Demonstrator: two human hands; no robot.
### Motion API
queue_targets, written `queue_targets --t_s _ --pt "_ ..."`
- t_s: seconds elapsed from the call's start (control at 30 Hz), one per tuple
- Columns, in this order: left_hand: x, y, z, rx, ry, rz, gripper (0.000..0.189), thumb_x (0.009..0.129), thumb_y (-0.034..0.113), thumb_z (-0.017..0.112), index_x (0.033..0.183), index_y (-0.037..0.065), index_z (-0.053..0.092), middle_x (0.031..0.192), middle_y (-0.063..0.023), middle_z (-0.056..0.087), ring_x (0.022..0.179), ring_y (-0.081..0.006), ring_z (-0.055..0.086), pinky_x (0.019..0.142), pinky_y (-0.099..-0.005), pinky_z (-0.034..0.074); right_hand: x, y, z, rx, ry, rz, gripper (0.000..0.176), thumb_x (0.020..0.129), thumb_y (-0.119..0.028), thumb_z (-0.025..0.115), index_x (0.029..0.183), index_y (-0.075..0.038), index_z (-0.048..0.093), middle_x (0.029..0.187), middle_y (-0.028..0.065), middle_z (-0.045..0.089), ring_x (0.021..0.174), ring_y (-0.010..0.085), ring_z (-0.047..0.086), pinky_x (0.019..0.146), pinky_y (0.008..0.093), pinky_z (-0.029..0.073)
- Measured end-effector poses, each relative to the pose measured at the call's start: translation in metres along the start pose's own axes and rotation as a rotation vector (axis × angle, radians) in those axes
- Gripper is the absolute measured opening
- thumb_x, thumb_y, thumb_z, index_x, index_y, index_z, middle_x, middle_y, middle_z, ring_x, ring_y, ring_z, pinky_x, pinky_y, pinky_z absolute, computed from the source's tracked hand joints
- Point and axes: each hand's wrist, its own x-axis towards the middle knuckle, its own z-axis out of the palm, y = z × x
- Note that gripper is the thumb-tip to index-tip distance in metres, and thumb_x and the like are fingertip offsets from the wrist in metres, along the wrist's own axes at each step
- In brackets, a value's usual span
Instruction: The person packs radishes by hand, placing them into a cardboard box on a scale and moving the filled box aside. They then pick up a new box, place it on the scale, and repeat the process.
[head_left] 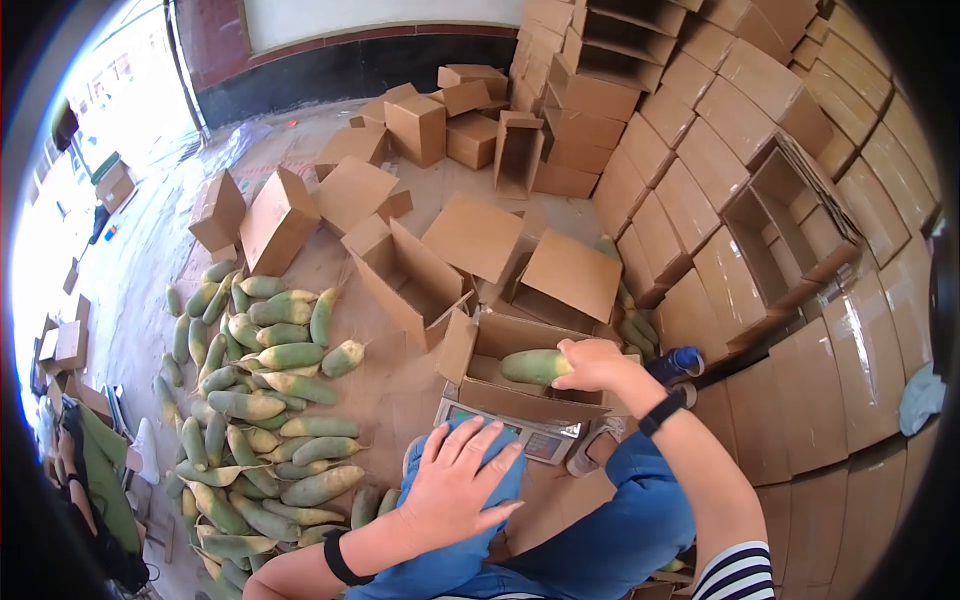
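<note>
Over an open cardboard box [520,403], my right hand [598,366] grips the pale end of a green radish [532,367]. The radish lies level, at the box's opening; whether it touches the bottom cannot be made out. Beneath the box is a scale [545,442] with a display and keys, partly hidden by the box and my knee. My left hand [462,478] rests on my knee in blue trousers, fingers spread, holding nothing. A large heap of green radishes [290,355] lies on the floor to the left.
Open boxes [405,275] stand beyond the scale. Stacked cartons [690,200] rise along the right. A blue-capped bottle [676,364] is beside my right forearm, with more radishes [636,330] behind it. At the far left edge, another person's arm [75,480] shows.
</note>
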Motion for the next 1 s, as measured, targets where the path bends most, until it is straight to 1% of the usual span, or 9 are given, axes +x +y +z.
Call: queue_targets --t_s 0.2,0.23,0.27,0.37,0.53,0.67,0.77,0.9,1.0 --pt "0.0 -0.014 0.001 -0.076 -0.01 -0.047 0.065 0.075 0.044 0.073 0.129 0.013 0.055 0.134 -0.0131 0.046 0.126 -0.0324 0.041 0.104 -0.0525 0.032 0.08 0.029 0.07 0.164 -0.227 -0.019 0.065 0.076 -0.053 0.068 0.109 0.002 0.056 0.105 0.0259 0.064 0.102 0.0404 0.061 0.088 0.0435 0.048" --pt "-0.001 -0.017 0.001 -0.089 -0.006 -0.046 0.065 0.075 0.044 0.073 0.128 0.013 0.055 0.134 -0.0127 0.046 0.126 -0.0323 0.042 0.104 -0.0526 0.032 0.094 0.035 0.077 0.224 -0.303 -0.025 0.072 0.076 -0.052 0.069 0.12 0.003 0.052 0.115 0.0268 0.061 0.109 0.0389 0.058 0.094 0.0407 0.046" --pt "-0.002 -0.02 0.001 -0.103 -0.001 -0.045 0.065 0.074 0.044 0.074 0.128 0.013 0.055 0.134 -0.0123 0.046 0.126 -0.0321 0.042 0.104 -0.0527 0.032 0.101 0.037 0.085 0.223 -0.32 -0.043 0.072 0.076 -0.052 0.069 0.12 0.003 0.052 0.115 0.0268 0.061 0.109 0.0389 0.058 0.094 0.0407 0.046" --pt "-0.001 -0.026 0.0 -0.114 0.004 -0.072 0.064 0.072 0.044 0.075 0.126 0.015 0.057 0.133 -0.0108 0.048 0.125 -0.0312 0.044 0.104 -0.0517 0.033 0.116 0.042 0.102 0.462 -0.394 -0.064 0.087 0.075 -0.046 0.073 0.138 0.002 0.039 0.13 0.0255 0.054 0.121 0.033 0.053 0.101 0.0362 0.041" --pt "-0.004 -0.032 -0.001 -0.175 0.026 -0.077 0.068 0.069 0.041 0.076 0.127 0.014 0.055 0.135 -0.0121 0.046 0.127 -0.0314 0.043 0.104 -0.0533 0.031 0.132 0.053 0.143 0.38 -0.427 -0.1 0.079 0.074 -0.045 0.073 0.135 -0.003 0.045 0.128 0.0229 0.057 0.118 0.033 0.055 0.1 0.0372 0.043" --pt "-0.006 -0.032 -0.003 -0.198 0.031 -0.074 0.065 0.07 0.041 0.076 0.126 0.014 0.057 0.134 -0.0111 0.047 0.126 -0.0306 0.043 0.104 -0.0517 0.032 0.113 0.043 0.114 0.142 -0.403 -0.024 0.061 0.078 -0.035 0.069 0.126 -0.002 0.052 0.119 0.0247 0.061 0.112 0.0383 0.057 0.095 0.0416 0.045" --pt "-0.007 -0.03 -0.003 -0.19 0.04 -0.068 0.063 0.071 0.042 0.076 0.125 0.014 0.059 0.133 -0.0101 0.048 0.125 -0.0299 0.044 0.104 -0.0502 0.034 0.106 0.04 0.095 0.062 -0.254 -0.042 0.046 0.083 -0.025 0.063 0.121 -0.002 0.056 0.112 0.0245 0.063 0.109 0.038 0.058 0.092 0.0423 0.047" --pt "-0.012 -0.03 0.002 -0.246 0.034 -0.041 0.073 0.069 0.039 0.077 0.131 0.01 0.05 0.136 -0.0146 0.043 0.129 -0.0327 0.039 0.105 -0.0531 0.03 0.069 0.006 0.028 0.188 -0.067 -0.206 0.045 0.086 -0.023 0.062 0.125 -0.004 0.055 0.121 0.0206 0.06 0.112 0.0362 0.057 0.095 0.0424 0.046" --pt "-0.014 -0.029 0.001 -0.239 0.06 -0.041 0.072 0.07 0.041 0.077 0.131 0.011 0.052 0.137 -0.0109 0.044 0.129 -0.0304 0.041 0.105 -0.0502 0.032 0.009 -0.022 -0.034 0.266 0.004 -0.27 0.043 0.089 -0.023 0.06 0.127 -0.005 0.052 0.125 0.0191 0.058 0.115 0.0351 0.055 0.096 0.041 0.046"
